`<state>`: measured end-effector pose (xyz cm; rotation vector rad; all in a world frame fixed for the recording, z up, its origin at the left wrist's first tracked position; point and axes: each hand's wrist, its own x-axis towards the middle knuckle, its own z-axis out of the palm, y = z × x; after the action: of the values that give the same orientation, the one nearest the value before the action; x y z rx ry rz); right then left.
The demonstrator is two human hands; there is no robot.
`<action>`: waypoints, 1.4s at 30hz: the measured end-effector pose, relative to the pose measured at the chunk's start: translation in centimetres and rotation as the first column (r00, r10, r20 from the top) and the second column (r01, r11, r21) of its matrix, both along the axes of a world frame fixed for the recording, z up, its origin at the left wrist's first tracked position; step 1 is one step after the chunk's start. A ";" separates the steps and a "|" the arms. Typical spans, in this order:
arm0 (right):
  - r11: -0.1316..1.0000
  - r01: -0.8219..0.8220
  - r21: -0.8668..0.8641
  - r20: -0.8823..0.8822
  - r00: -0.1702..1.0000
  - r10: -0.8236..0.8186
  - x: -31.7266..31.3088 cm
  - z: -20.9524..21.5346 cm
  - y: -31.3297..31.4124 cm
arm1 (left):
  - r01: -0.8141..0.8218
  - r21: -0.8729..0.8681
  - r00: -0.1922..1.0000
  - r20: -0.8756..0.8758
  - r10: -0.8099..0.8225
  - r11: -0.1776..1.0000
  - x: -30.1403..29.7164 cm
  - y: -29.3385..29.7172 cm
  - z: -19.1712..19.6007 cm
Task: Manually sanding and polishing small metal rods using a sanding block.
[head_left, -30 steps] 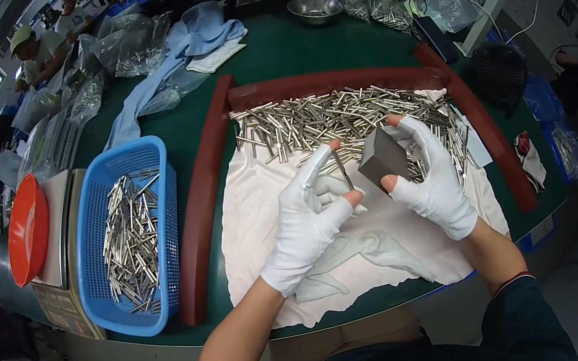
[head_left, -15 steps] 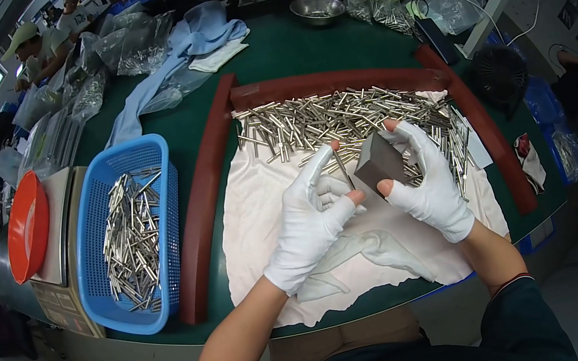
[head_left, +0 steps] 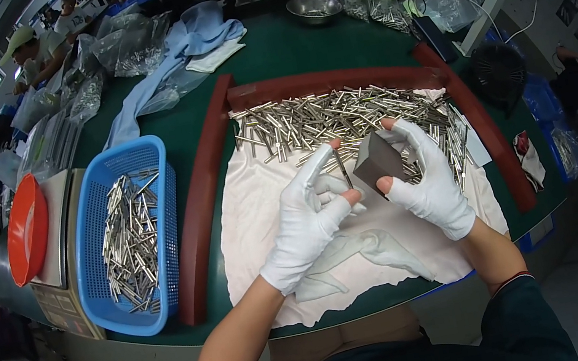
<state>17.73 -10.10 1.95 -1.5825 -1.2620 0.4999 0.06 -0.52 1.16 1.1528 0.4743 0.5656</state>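
Observation:
My left hand, in a white glove, pinches a thin metal rod between thumb and forefinger and holds it against a dark grey block. My right hand, also gloved, grips that block from the right side. Both hands hover over a white cloth on the green table. Just beyond the hands lies a heap of several shiny metal rods spread across the cloth's far part.
A dark red padded border frames the cloth. A blue basket holding metal rods stands to the left, beside an orange lid. Plastic bags, blue cloth and a steel bowl lie farther back. People sit at far left.
My left fingers have turned the thin rod slightly against the block. The right hand and the block stay almost where they were.

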 end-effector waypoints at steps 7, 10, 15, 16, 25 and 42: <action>0.999 -0.032 -0.023 0.029 0.999 0.032 -0.9 0.4 -0.1 | -0.010 0.192 1.000 0.030 0.005 0.981 0.1 -0.4 -0.5; 0.999 -0.036 0.018 0.112 0.993 0.033 -0.5 0.0 -0.2 | 0.003 0.227 1.000 0.019 -0.007 0.974 0.2 -0.4 -0.6; 0.998 0.056 0.031 0.166 0.984 -0.061 -0.1 -0.3 0.0 | 0.016 0.241 1.000 0.015 -0.020 0.970 -0.1 -0.4 -0.5; 0.993 0.104 0.051 0.243 0.963 -0.113 0.4 -0.5 0.1 | 0.028 0.147 0.999 0.012 -0.030 0.989 -0.1 -0.4 -0.1; 0.997 0.037 0.074 0.188 0.981 -0.050 0.4 0.0 0.1 | 0.055 0.008 0.998 0.012 -0.055 0.998 -0.1 0.3 0.1; 0.978 -0.120 0.171 0.556 0.831 0.004 0.3 1.0 0.2 | 0.192 -0.118 0.981 -0.011 -0.194 0.974 -0.5 1.0 0.3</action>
<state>18.05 -9.92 2.95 -1.5678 -1.7437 -0.0716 -0.44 0.51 1.48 1.0804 0.4039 0.3518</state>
